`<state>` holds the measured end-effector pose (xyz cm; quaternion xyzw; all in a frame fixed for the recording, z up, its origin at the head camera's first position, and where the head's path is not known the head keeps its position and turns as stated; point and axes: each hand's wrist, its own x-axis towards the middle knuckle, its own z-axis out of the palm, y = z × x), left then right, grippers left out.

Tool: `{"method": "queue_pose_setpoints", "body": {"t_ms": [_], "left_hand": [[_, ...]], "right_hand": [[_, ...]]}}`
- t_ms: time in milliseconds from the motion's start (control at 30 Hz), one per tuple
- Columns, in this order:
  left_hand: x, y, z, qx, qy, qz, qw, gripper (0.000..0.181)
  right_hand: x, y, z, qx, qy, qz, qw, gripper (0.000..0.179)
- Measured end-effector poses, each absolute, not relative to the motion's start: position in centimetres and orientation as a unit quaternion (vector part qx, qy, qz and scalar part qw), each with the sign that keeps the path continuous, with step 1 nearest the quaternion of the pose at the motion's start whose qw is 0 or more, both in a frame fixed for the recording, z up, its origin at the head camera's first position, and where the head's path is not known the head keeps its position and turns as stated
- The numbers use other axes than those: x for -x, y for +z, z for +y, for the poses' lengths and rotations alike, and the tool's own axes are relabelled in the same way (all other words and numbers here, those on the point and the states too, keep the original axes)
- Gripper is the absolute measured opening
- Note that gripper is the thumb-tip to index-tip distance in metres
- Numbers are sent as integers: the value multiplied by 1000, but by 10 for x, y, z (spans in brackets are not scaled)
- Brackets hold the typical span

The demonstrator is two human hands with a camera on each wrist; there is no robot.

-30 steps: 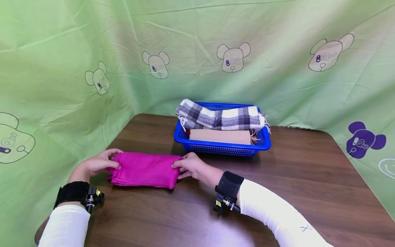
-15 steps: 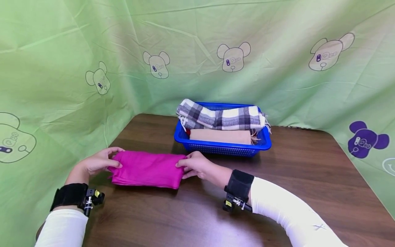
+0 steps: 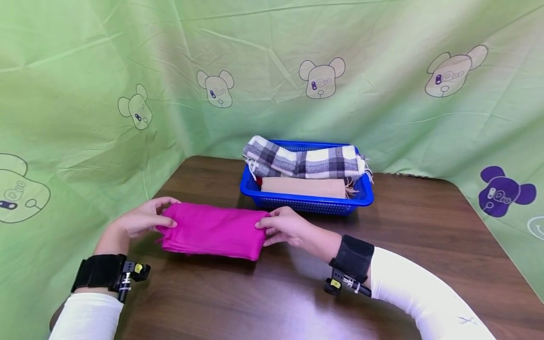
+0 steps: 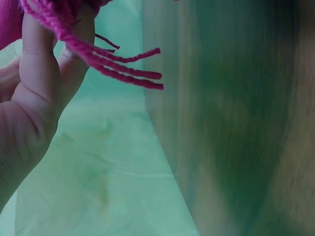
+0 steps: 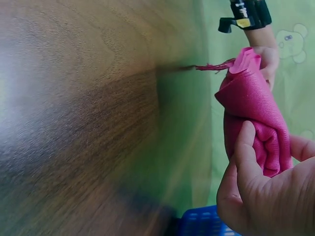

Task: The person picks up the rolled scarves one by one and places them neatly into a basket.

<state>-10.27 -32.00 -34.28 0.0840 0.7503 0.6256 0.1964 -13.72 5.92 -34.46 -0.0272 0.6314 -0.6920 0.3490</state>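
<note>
A folded magenta scarf [image 3: 214, 231] stretches between my two hands over the left part of the table. My left hand [image 3: 146, 219] pinches its left end, thumb on the near face. Twisted fringe [image 4: 133, 73] dangles from that end in the left wrist view. At the other end my right hand [image 3: 289, 229] grips the scarf, thumb in front and fingers behind. The right wrist view shows the scarf's layered folds [image 5: 268, 147] between thumb and fingers.
A blue plastic basket [image 3: 306, 206] stands at the back of the wooden table [image 3: 403, 264]. In it lie a grey-and-white checked scarf [image 3: 325, 163] and a folded beige scarf [image 3: 301, 187]. A green printed curtain [image 3: 263, 42] hangs behind and at the sides.
Both hands have carried the magenta scarf to the right and slightly up in the head view. The right forearm has shifted right too. Basket and its scarves have stayed put.
</note>
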Motion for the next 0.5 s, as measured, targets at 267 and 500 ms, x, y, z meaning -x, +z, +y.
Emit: {"method": "queue_pose_setpoints", "body": {"t_ms": [267, 500], "left_hand": [[102, -336, -297, -76, 642, 739, 188, 38], [104, -328, -278, -61, 651, 738, 168, 40]], "right_hand": [[139, -336, 84, 20, -699, 627, 343, 26], [140, -328, 104, 9, -701, 630, 335, 27]]}}
